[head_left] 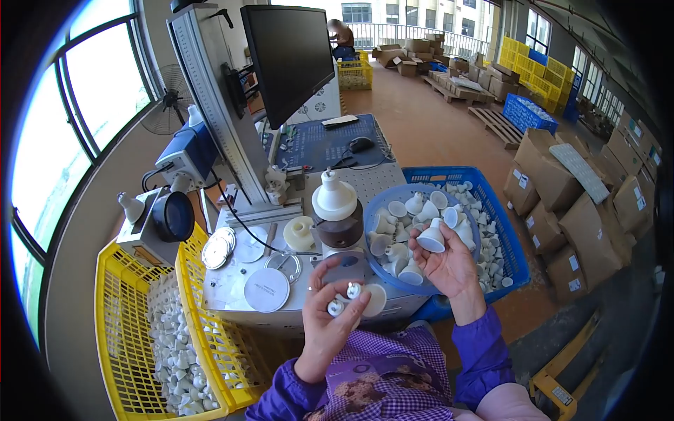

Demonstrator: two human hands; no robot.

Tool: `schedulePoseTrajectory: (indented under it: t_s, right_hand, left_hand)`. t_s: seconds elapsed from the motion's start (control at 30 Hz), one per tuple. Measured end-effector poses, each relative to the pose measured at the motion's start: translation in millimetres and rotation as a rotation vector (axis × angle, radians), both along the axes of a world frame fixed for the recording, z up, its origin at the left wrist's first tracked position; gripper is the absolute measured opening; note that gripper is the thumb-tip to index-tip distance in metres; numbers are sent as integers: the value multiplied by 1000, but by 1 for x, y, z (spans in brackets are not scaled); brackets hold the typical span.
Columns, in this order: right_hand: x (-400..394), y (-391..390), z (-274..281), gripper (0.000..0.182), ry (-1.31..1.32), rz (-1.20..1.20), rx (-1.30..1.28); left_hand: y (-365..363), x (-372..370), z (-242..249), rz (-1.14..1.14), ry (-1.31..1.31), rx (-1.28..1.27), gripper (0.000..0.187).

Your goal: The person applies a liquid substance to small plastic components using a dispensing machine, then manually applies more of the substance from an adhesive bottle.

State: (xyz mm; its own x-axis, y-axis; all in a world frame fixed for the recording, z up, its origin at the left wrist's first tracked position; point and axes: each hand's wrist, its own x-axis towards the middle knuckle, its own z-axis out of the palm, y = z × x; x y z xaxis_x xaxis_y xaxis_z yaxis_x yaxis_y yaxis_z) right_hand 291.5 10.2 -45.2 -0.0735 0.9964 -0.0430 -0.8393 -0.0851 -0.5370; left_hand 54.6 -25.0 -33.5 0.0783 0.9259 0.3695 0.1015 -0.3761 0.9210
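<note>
My left hand (324,312) is closed around white plastic lamp cups; the pinned base of one lamp cup (354,289) and a second, lower base show between the fingers, and a round rim shows beyond them. In my right hand (453,265) is one more white lamp cup (431,237), gripped by the fingers with its wide rim toward me. That hand is over the right part of a translucent blue tub (375,203) full of such cups. Ahead of my hands, a larger white cup (334,199) sits upright on a dark round fixture (339,230).
A yellow crate (116,330) holding many cups stands at left, and a blue crate (516,259) sits behind the tub. Round discs (267,289) lie on the bench. A monitor (289,59) and a lens head (173,216) overhang it. Cardboard boxes (586,231) fill the right.
</note>
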Motion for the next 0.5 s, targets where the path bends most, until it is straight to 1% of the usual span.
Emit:
schedulePoseTrajectory:
  t_s: [0.03,0.07,0.13,0.17,0.2,0.23,0.27,0.33,0.37,0.5]
  right_hand:
    - [-4,-2,5,31,-85,-13,-15]
    - [-8,-3,10,31,-84,-5,-9]
    - [-14,-4,17,31,-206,-23,-10]
    - [-16,-3,21,31,-206,-20,-5]
    - [-17,-2,25,31,-274,-27,41]
    - [-18,0,29,31,-342,-36,86]
    - [-19,2,31,31,-344,-37,88]
    - [-22,9,37,27,-440,-84,103]
    - [-24,13,41,27,-442,-81,106]
    - [-41,29,62,29,-519,-80,210]
  left_hand:
    - [14,-3,16,33,12,59,22]
    - [28,-5,31,63,23,119,22]
    - [53,-5,57,52,-19,104,22]
    - [64,-3,66,56,-19,109,22]
    - [73,0,74,52,-5,116,25]
    - [80,3,80,46,9,122,28]
    - [87,5,84,47,7,124,28]
    - [98,9,91,21,235,85,36]
    - [97,10,96,-8,235,37,43]
    - [99,-1,98,-1,259,73,41]
